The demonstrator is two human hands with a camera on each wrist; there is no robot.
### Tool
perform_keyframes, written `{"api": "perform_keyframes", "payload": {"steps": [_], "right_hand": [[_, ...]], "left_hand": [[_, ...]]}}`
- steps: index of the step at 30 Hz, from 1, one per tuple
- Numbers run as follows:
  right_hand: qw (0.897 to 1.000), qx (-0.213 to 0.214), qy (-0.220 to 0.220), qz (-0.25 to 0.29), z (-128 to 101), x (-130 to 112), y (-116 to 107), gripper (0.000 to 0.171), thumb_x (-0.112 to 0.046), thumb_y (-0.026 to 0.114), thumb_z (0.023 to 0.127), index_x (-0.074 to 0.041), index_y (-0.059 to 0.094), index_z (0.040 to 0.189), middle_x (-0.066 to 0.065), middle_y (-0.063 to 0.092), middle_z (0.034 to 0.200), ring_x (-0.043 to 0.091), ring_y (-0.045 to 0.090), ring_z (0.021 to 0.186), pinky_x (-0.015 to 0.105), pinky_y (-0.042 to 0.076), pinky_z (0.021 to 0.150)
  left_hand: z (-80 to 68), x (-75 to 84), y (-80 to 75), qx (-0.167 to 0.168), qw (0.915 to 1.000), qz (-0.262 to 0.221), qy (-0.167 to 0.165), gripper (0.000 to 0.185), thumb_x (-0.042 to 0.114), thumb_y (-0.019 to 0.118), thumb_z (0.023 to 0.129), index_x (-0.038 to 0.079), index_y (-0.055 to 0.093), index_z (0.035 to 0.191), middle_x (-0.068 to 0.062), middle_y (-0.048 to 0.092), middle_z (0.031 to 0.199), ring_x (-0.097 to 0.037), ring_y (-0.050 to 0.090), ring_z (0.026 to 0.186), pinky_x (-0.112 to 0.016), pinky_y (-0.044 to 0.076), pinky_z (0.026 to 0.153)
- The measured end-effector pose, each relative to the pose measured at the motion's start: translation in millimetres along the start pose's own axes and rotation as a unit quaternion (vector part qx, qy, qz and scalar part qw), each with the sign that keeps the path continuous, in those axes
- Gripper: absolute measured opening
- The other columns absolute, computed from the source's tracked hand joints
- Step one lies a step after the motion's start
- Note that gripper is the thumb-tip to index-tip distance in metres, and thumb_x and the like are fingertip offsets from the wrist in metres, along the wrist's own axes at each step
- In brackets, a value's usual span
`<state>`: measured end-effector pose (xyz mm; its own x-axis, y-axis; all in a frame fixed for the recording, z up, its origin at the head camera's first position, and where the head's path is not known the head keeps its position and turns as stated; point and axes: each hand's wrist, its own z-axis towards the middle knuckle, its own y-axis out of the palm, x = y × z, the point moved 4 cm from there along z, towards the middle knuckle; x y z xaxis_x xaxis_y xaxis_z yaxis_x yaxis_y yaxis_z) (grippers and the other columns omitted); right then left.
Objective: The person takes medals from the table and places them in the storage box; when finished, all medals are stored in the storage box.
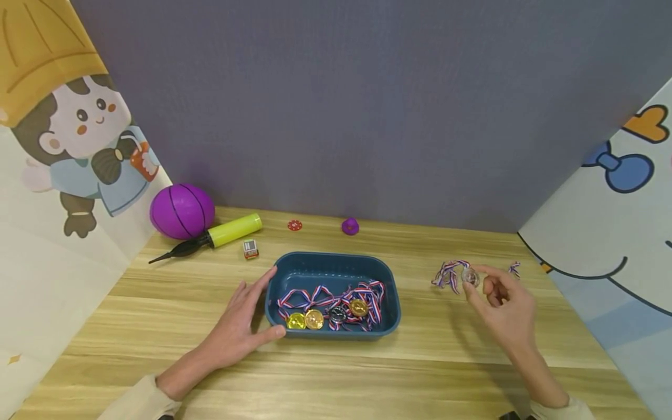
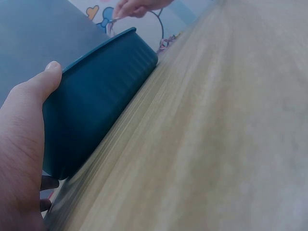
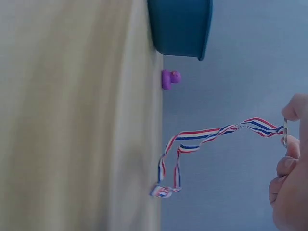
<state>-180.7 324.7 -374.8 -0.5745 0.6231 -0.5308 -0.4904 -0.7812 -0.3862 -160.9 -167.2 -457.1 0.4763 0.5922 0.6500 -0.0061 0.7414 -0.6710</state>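
Between thumb and fingertips, my right hand (image 1: pixel 506 306) pinches a silver medal (image 1: pixel 471 277) at the right of the head view. Its red, white and blue ribbon (image 3: pixel 202 134) hangs down toward the table. My left hand (image 1: pixel 236 326) spans the left end of a dark blue plastic tub (image 1: pixel 388 326), fingers extended along its side and thumb (image 2: pixel 52 72) against the front wall by the rim. Inside the tub lie a yellow medal (image 1: pixel 296 321), two gold-toned medals and a dark silver medal (image 1: pixel 338 315), among tangled ribbons (image 1: pixel 375 297).
Another striped ribbon (image 1: pixel 514 268) lies beyond my right hand. Along the back are a purple ball (image 1: pixel 182 211), a yellow-green hand pump (image 1: pixel 233 230), a small box (image 1: pixel 251 249), a red poker chip (image 1: pixel 295 225) and a purple rubber duck (image 3: pixel 169 78). Walls enclose three sides.
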Motion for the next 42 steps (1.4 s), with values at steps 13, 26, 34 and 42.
{"api": "perform_keyframes", "payload": {"steps": [13,26,34,42], "right_hand": [[0.998,0.035,-0.025,0.045,31.6,-20.3,1.1,0.032,0.017,0.081,0.076,0.015,0.078,0.108,-0.006,0.05,0.065,-0.003,0.033,0.052,0.02,0.022,0.044],[0.993,0.06,-0.007,0.103,49.6,-35.2,2.7,0.031,0.021,0.077,0.08,0.021,0.074,0.11,-0.01,0.052,0.068,0.0,0.033,0.051,0.018,0.022,0.045],[0.992,0.066,-0.016,0.108,61.0,-45.8,1.8,0.031,0.021,0.077,0.081,0.02,0.074,0.112,-0.007,0.051,0.068,0.001,0.031,0.051,0.018,0.022,0.046],[0.988,0.081,-0.028,0.129,75.7,-57.7,1.5,0.031,0.02,0.077,0.083,0.02,0.074,0.114,-0.005,0.051,0.07,0.003,0.032,0.053,0.017,0.024,0.049]], "left_hand": [[0.9,0.6,1.6,-0.002,1.0,-0.001,0.001,0.109,0.069,0.076,0.096,0.028,0.018,0.179,-0.023,0.049,0.169,-0.051,0.045,0.155,-0.081,0.012,0.129],[-0.2,2.2,0.6,0.0,1.0,-0.002,-0.001,0.109,0.069,0.075,0.097,0.027,0.018,0.179,-0.023,0.049,0.169,-0.052,0.045,0.155,-0.08,0.012,0.129],[0.2,0.8,0.7,0.001,1.0,-0.004,0.0,0.109,0.068,0.077,0.096,0.027,0.019,0.179,-0.022,0.05,0.168,-0.051,0.045,0.155,-0.08,0.012,0.129],[0.2,-0.1,0.1,0.004,1.0,-0.005,0.003,0.109,0.068,0.077,0.096,0.027,0.019,0.179,-0.022,0.052,0.167,-0.051,0.046,0.155,-0.08,0.012,0.129]]}}
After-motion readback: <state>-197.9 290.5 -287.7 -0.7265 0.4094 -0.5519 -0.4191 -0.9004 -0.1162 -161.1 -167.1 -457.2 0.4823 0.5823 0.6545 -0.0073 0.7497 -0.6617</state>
